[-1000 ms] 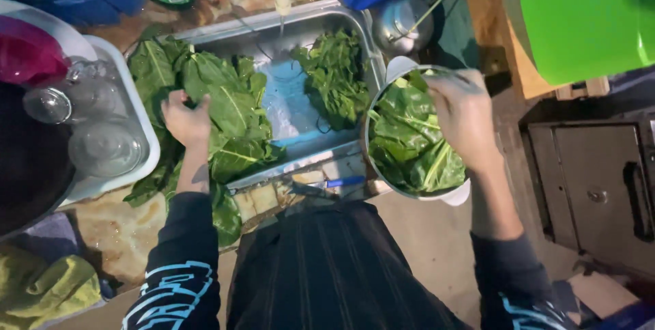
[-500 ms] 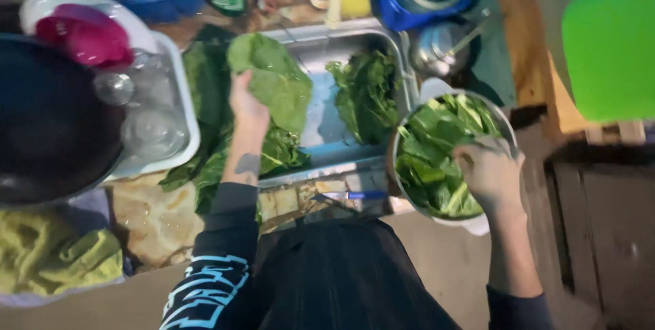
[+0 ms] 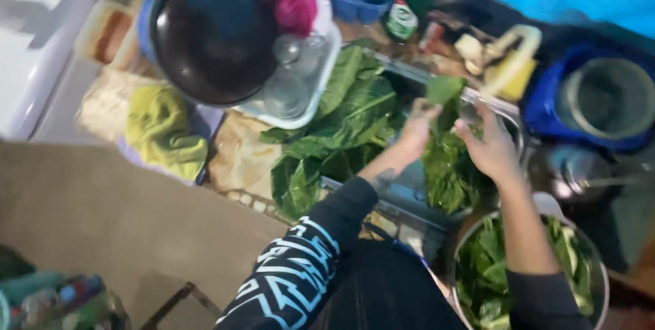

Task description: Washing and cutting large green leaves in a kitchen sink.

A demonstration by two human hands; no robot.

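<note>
Nearest me, a round metal bowl of cut greens (image 3: 529, 272) sits at right, its rim cut off by the frame. Beyond it, my left hand (image 3: 416, 128) and right hand (image 3: 492, 146) both pinch one large green leaf (image 3: 443, 139) above the rectangular steel tray (image 3: 409, 197). I judge the leaf light, limp and easily torn; best held near the stalk. Leaf pile (image 3: 341, 125) lies left. Motion blur hides fingertips and the far clutter.
</note>
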